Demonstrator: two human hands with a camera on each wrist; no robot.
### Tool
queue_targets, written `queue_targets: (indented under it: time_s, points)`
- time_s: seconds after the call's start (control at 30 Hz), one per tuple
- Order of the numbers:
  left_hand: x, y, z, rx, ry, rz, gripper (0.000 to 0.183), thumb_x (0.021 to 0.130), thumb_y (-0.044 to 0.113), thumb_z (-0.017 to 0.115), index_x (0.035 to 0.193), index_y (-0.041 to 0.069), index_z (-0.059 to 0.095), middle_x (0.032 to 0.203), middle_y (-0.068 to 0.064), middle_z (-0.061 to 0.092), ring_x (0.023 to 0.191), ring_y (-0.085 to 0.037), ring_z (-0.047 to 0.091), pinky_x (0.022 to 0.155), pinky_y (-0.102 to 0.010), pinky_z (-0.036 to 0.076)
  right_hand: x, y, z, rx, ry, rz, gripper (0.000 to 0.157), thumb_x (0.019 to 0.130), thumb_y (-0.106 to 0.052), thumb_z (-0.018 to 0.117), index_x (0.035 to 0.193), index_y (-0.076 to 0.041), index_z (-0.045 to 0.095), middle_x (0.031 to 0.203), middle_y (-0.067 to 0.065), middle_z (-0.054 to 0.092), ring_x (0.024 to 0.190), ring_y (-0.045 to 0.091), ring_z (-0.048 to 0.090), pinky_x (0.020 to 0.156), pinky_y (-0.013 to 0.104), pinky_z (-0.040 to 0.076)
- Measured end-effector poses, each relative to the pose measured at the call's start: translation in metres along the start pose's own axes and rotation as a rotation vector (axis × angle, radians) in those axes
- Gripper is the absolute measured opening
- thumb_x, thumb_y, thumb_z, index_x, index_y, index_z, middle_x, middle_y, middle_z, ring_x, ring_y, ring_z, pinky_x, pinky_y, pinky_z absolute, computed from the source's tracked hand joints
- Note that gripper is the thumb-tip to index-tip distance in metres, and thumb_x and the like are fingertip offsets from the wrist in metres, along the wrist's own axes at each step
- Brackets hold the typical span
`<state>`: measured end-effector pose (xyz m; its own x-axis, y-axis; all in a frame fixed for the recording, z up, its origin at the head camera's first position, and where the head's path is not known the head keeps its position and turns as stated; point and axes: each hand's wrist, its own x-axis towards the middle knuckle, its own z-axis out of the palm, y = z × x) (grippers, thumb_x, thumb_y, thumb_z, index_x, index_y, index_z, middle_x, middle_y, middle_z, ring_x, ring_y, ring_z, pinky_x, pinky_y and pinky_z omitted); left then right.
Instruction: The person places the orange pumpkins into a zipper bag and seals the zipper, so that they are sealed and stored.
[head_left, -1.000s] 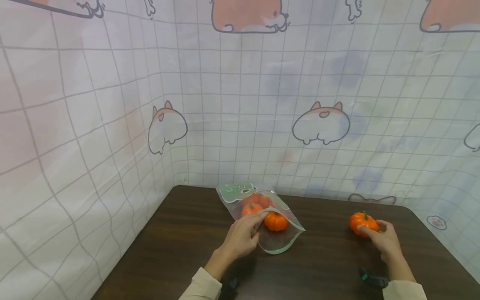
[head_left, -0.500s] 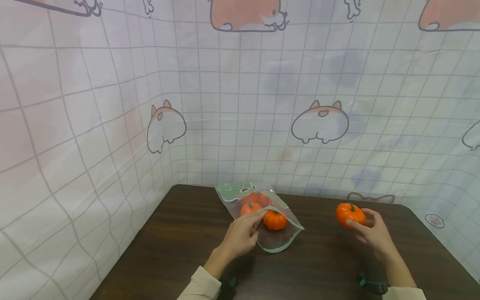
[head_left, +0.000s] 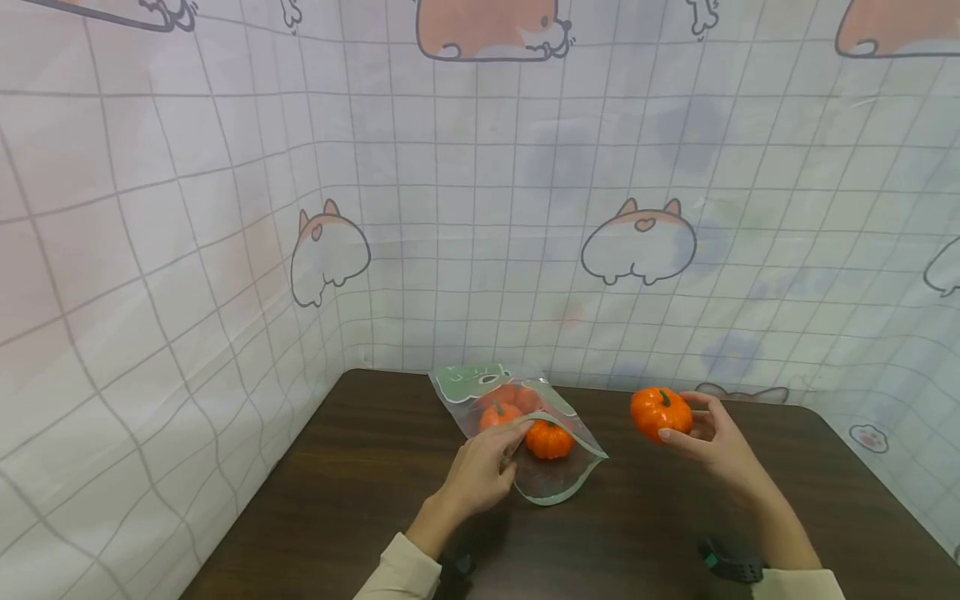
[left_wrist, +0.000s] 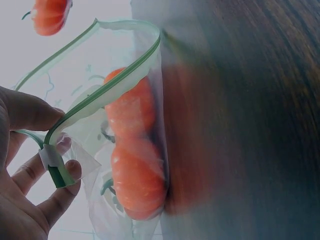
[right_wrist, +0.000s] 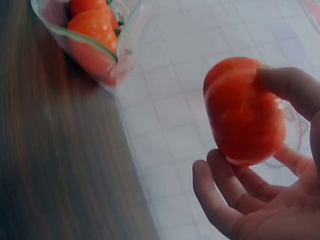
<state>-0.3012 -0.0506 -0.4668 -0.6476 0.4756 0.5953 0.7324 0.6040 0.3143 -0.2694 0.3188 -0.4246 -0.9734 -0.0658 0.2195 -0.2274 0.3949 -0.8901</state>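
Note:
A clear zip bag (head_left: 468, 384) with a green seal and green print lies on the table. Several small orange pumpkins (head_left: 550, 441) are inside it. My left hand (head_left: 474, 473) pinches one corner of the bag's mouth, thumb (left_wrist: 37, 112) on the green seal, and the mouth gapes toward me. My right hand (head_left: 722, 448) holds another small pumpkin (head_left: 660, 414) with a green stem, up off the table and to the right of the bag. In the right wrist view the thumb presses that pumpkin (right_wrist: 245, 115) from above and fingers support it below.
The dark wooden table (head_left: 360, 492) reaches back to a white gridded cloth (head_left: 525, 275) with cartoon dogs. The same cloth hangs along the left side. Dark wrist straps (head_left: 731, 562) sit below both wrists.
My right hand has lifted the pumpkin off the table and carried it left toward the bag. The left hand and the bag have stayed in place.

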Motion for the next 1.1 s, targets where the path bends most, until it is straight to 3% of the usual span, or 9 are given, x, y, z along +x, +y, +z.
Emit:
queue_targets:
  time_s: [0.23,0.37,0.53,0.67,0.8,1.1]
  points:
    - [-0.001,0.001,-0.001,-0.006,0.002,-0.005,0.068,0.079,-0.003,0.072,0.143,0.016,0.061,0.147,0.004,0.061,0.102,-0.015,0.066,0.068,-0.023,0.041,0.0,-0.011,0.015,-0.015,-0.057,-0.039,0.07,0.097,-0.021,0.069,0.153,-0.01,0.029,0.141,0.027,0.05,0.104,0.006,0.063,0.084,0.032,0.056]
    - [-0.003,0.0,-0.001,-0.005,-0.004,-0.014,0.068,0.079,-0.002,0.072,0.144,0.016,0.061,0.148,0.005,0.06,0.109,-0.015,0.068,0.069,-0.024,0.042,0.0,-0.014,0.025,-0.016,-0.083,-0.055,0.068,0.095,-0.02,0.072,0.151,-0.012,0.033,0.138,0.026,0.053,0.105,0.009,0.064,0.084,0.037,0.055]
    - [-0.004,-0.001,-0.001,-0.017,-0.006,-0.018,0.069,0.079,-0.002,0.072,0.144,0.018,0.06,0.149,0.006,0.059,0.102,-0.012,0.064,0.068,-0.023,0.04,0.002,-0.017,0.034,-0.002,-0.147,-0.085,0.067,0.094,-0.017,0.073,0.149,-0.012,0.035,0.136,0.026,0.054,0.112,0.016,0.063,0.085,0.039,0.056]
    - [-0.004,-0.001,0.0,-0.02,-0.001,-0.017,0.069,0.079,-0.002,0.072,0.144,0.018,0.061,0.148,0.006,0.059,0.115,-0.013,0.066,0.071,-0.025,0.046,0.002,-0.018,0.038,0.01,-0.193,-0.103,0.065,0.093,-0.016,0.073,0.147,-0.015,0.037,0.136,0.024,0.055,0.115,0.022,0.063,0.085,0.038,0.057]
    - [-0.002,-0.002,0.001,-0.015,-0.003,-0.011,0.069,0.079,-0.002,0.072,0.144,0.017,0.061,0.148,0.006,0.06,0.127,-0.016,0.064,0.074,-0.028,0.05,0.001,-0.02,0.042,0.017,-0.218,-0.116,0.061,0.093,-0.015,0.073,0.145,-0.017,0.04,0.135,0.022,0.056,0.111,0.019,0.066,0.083,0.036,0.059]
    - [0.0,-0.002,0.001,0.004,-0.014,-0.012,0.068,0.08,0.0,0.073,0.144,0.019,0.06,0.147,0.005,0.06,0.123,-0.017,0.066,0.073,-0.029,0.051,0.0,-0.025,0.047,0.038,-0.266,-0.172,0.06,0.093,-0.011,0.071,0.144,-0.012,0.04,0.134,0.027,0.056,0.109,0.016,0.066,0.081,0.036,0.06]
